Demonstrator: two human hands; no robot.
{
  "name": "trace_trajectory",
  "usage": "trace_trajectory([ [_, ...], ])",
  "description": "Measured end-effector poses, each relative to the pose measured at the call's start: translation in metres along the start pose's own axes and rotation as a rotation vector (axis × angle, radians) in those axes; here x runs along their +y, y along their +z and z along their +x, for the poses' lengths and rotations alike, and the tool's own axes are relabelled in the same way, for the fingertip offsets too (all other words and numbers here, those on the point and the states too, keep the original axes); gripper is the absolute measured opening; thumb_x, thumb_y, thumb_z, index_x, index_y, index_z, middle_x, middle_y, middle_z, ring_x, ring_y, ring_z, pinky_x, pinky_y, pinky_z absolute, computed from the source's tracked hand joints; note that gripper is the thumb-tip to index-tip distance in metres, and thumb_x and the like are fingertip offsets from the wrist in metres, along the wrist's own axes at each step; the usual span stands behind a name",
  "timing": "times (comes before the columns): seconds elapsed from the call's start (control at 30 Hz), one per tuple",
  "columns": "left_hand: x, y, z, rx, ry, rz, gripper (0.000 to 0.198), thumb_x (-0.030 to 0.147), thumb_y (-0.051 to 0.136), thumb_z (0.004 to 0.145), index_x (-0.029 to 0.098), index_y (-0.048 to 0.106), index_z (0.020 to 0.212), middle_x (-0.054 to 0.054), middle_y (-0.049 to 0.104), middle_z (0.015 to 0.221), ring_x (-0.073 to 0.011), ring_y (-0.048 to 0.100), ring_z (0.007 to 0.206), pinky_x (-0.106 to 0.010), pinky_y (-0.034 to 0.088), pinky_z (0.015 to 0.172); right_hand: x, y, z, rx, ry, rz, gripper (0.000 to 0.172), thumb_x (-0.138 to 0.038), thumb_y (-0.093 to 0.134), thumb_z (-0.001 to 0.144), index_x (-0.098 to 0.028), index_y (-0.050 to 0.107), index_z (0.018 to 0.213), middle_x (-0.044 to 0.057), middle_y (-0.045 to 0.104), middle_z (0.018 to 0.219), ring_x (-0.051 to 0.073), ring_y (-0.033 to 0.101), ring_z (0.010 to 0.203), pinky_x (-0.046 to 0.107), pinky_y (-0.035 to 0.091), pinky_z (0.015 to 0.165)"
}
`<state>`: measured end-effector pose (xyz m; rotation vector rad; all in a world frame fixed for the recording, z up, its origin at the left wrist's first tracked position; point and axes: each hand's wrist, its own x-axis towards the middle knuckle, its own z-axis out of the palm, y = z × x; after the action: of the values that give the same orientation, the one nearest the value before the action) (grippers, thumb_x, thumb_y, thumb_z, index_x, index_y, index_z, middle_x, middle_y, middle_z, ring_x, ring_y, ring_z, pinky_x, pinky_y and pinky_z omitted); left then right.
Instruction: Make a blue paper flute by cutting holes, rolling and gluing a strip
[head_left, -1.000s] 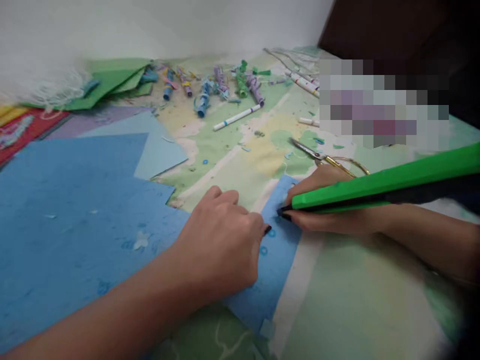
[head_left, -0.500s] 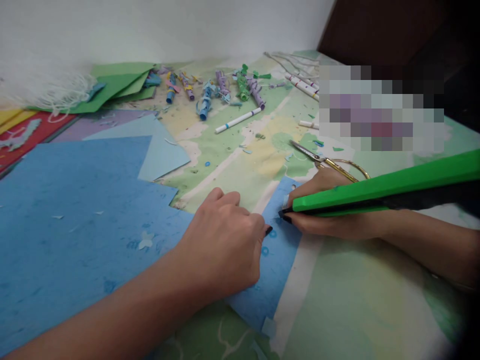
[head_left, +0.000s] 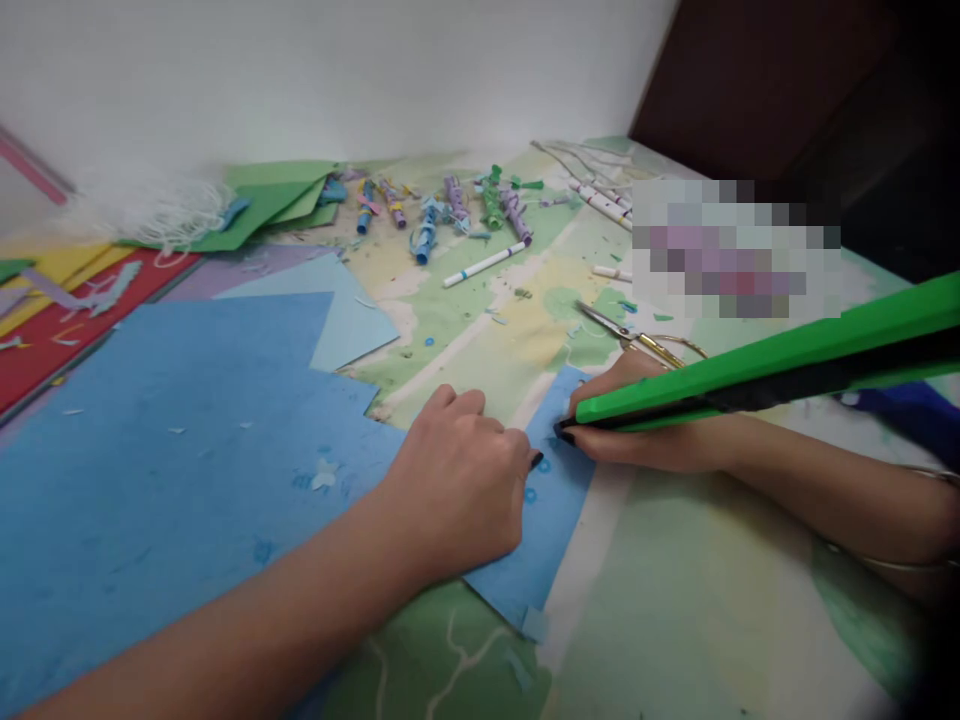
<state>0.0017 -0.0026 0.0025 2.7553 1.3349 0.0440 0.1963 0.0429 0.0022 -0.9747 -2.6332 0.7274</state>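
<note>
My left hand (head_left: 472, 480) is curled into a loose fist and presses down on a narrow piece of blue paper (head_left: 559, 530). Its thumb, with a dark nail, points at small ring-shaped marks on that paper. My right hand (head_left: 637, 410) is closed around the front end of a long green and black tool (head_left: 765, 370), whose exact kind I cannot make out. The tool's dark tip is at the upper part of the narrow paper, beside my fingertips. Just beyond my right hand lie gold-handled scissors (head_left: 630, 335), blades toward the back left.
A large blue sheet (head_left: 187, 420) covers the left, partly under my left forearm. Green paper (head_left: 262, 215), white string (head_left: 172, 215), rolled paper tubes (head_left: 425, 235), a white marker (head_left: 484, 265) and paper scraps lie farther back. A blurred patch hides things at right.
The view has shifted, so the table's things appear lower and more of the left side shows. Both hands keep nearly the same place on the narrow blue paper.
</note>
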Motion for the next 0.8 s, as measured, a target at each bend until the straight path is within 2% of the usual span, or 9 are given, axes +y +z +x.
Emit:
trace_trajectory([
  [0.1, 0.009, -0.003, -0.005, 0.018, -0.060, 0.036, 0.031, 0.032, 0.036, 0.085, 0.015, 0.056, 0.070, -0.010, 0.056, 0.070, -0.0231, 0.048, 0.072, -0.038, 0.034, 0.065, -0.002, -0.001, 0.000, 0.020, 0.005, 0.024, 0.029, -0.020, 0.049, 0.074, -0.016, 0.036, 0.049, -0.006, 0.028, 0.048, 0.006, 0.028, 0.046, 0.021, 0.025, 0.045],
  [0.23, 0.029, -0.009, -0.013, 0.034, -0.258, 0.033, 0.041, 0.053, 0.042, 0.079, 0.014, 0.053, 0.080, -0.011, 0.053, 0.079, -0.0256, 0.049, 0.076, -0.039, 0.038, 0.065, -0.003, -0.004, 0.000, 0.038, 0.078, 0.186, 0.028, -0.024, 0.049, 0.075, -0.017, 0.040, 0.050, -0.005, 0.036, 0.047, 0.007, 0.033, 0.046, 0.022, 0.027, 0.045],
  [0.33, 0.042, -0.013, -0.017, 0.022, -0.379, -0.059, 0.038, 0.050, 0.052, 0.075, 0.014, 0.051, 0.087, -0.010, 0.054, 0.084, -0.0250, 0.051, 0.080, -0.035, 0.040, 0.066, -0.001, -0.004, -0.002, 0.166, 0.205, 0.317, 0.029, -0.032, 0.047, 0.079, -0.018, 0.046, 0.054, -0.004, 0.042, 0.047, 0.009, 0.040, 0.046, 0.022, 0.031, 0.045],
  [0.4, 0.045, -0.014, -0.017, -0.001, -0.448, -0.156, 0.037, 0.045, 0.057, 0.072, 0.014, 0.049, 0.091, -0.009, 0.055, 0.085, -0.0236, 0.052, 0.079, -0.032, 0.040, 0.064, 0.003, -0.005, -0.003, 0.292, 0.253, 0.298, 0.033, -0.037, 0.045, 0.081, -0.019, 0.047, 0.054, -0.003, 0.045, 0.048, 0.010, 0.042, 0.047, 0.023, 0.032, 0.046],
  [0.47, 0.043, -0.015, -0.016, -0.012, -0.493, -0.258, 0.041, 0.045, 0.060, 0.068, 0.014, 0.048, 0.091, -0.008, 0.056, 0.082, -0.0227, 0.053, 0.076, -0.029, 0.038, 0.060, 0.009, -0.008, -0.004, 0.433, 0.247, 0.166, 0.035, -0.039, 0.045, 0.082, -0.019, 0.046, 0.054, -0.002, 0.046, 0.050, 0.011, 0.043, 0.049, 0.023, 0.032, 0.048],
  [0.53, 0.039, -0.014, -0.015, 0.025, -0.509, -0.345, 0.043, 0.046, 0.063, 0.063, 0.014, 0.049, 0.088, -0.007, 0.055, 0.079, -0.0212, 0.052, 0.072, -0.027, 0.035, 0.056, 0.017, -0.015, -0.007, 0.509, 0.178, -0.037, 0.033, -0.037, 0.045, 0.083, -0.019, 0.044, 0.055, -0.001, 0.046, 0.052, 0.011, 0.043, 0.051, 0.024, 0.031, 0.051],
  [0.63, 0.028, -0.012, -0.014, 0.105, -0.472, -0.488, 0.028, 0.039, 0.063, 0.064, 0.017, 0.049, 0.072, 0.001, 0.049, 0.066, -0.0143, 0.045, 0.061, -0.024, 0.028, 0.052, 0.028, -0.030, -0.012, 0.448, 0.055, -0.365, 0.020, -0.028, 0.046, 0.081, -0.019, 0.049, 0.063, 0.000, 0.049, 0.056, 0.013, 0.046, 0.054, 0.025, 0.029, 0.053],
  [0.7, 0.019, -0.012, -0.014, 0.154, -0.434, -0.625, 0.025, 0.034, 0.059, 0.069, 0.017, 0.043, 0.060, 0.005, 0.040, 0.056, -0.0103, 0.038, 0.055, -0.022, 0.024, 0.050, 0.033, -0.037, -0.013, 0.382, 0.054, -0.527, 0.009, -0.023, 0.047, 0.079, -0.018, 0.053, 0.075, 0.003, 0.056, 0.065, 0.016, 0.051, 0.061, 0.025, 0.028, 0.055],
  [0.8, 0.007, -0.014, -0.015, 0.288, -0.409, -0.928, 0.027, 0.032, 0.055, 0.074, 0.016, 0.041, 0.059, 0.006, 0.033, 0.055, -0.0077, 0.032, 0.052, -0.021, 0.024, 0.049, 0.036, -0.040, -0.010, 0.286, 0.099, -0.654, 0.012, -0.016, 0.045, 0.078, -0.016, 0.054, 0.087, 0.007, 0.061, 0.075, 0.019, 0.056, 0.070, 0.026, 0.026, 0.054],
])
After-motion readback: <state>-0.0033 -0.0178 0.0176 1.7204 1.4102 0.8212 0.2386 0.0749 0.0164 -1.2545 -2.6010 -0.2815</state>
